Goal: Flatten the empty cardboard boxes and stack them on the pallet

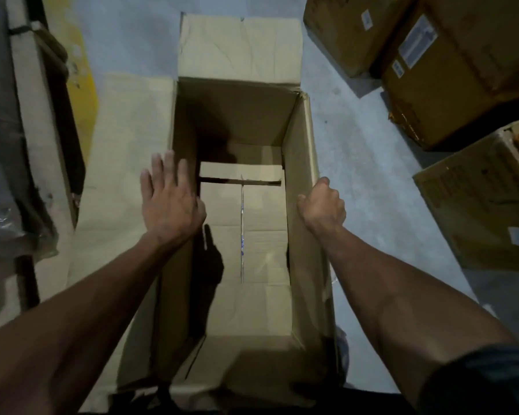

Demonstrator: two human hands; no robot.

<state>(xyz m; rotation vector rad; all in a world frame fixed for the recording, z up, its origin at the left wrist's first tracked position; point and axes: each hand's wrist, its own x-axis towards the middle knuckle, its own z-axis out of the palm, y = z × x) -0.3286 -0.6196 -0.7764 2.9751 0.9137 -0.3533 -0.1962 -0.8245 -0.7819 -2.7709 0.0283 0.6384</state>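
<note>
Dim light, grey concrete floor (pixel 357 163), yellow floor marking (pixel 83 85), dark plastic-wrapped goods (pixel 0 145) at left

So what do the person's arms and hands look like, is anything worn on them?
Both hands, the left hand and the right hand, are bare: no gloves, rings or watch show. The forearms are uncovered too. Only a dark sleeve shows, at the right upper arm near the picture's corner.

Open cardboard box (pixel 246 235) on floor; left hand (pixel 168 202) flat on L wall, right hand (pixel 322 205) gripping R wall.

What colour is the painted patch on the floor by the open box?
Yellow: the painted patch shows in the head view, left of the open box.
</note>
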